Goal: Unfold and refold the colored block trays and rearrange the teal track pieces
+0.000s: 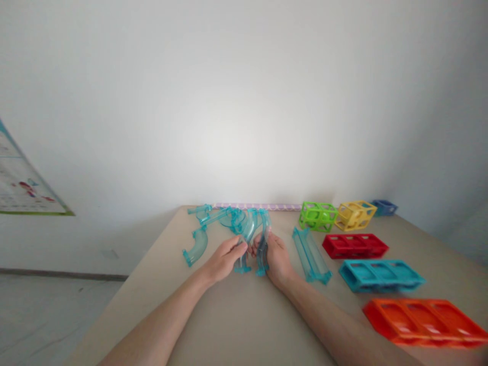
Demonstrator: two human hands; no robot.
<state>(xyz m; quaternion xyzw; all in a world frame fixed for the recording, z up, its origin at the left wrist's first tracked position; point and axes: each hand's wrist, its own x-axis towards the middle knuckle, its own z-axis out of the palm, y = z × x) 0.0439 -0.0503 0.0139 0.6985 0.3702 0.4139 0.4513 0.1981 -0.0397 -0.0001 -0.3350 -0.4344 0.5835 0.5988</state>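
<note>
At the middle of the table, my left hand point(227, 256) is closed on a translucent teal curved track piece point(242, 263). Close beside it, my right hand point(277, 254) grips another curved teal track piece point(263, 251) that stands upright. The two pieces sit side by side; whether they touch is hard to tell. Behind my hands lie more teal pieces, among them a round funnel-like one point(233, 218). A curved track point(199, 246) rests to the left of my left hand. Right of my right hand lies a straight teal track point(310, 254).
Along the right side stand block frames: orange point(427, 321), teal point(381, 275), red point(355, 246), green point(317, 216), yellow point(355, 214) and blue point(384, 207). A purple patterned strip point(274, 207) runs along the wall at the table's back edge. The table's left edge drops to the floor.
</note>
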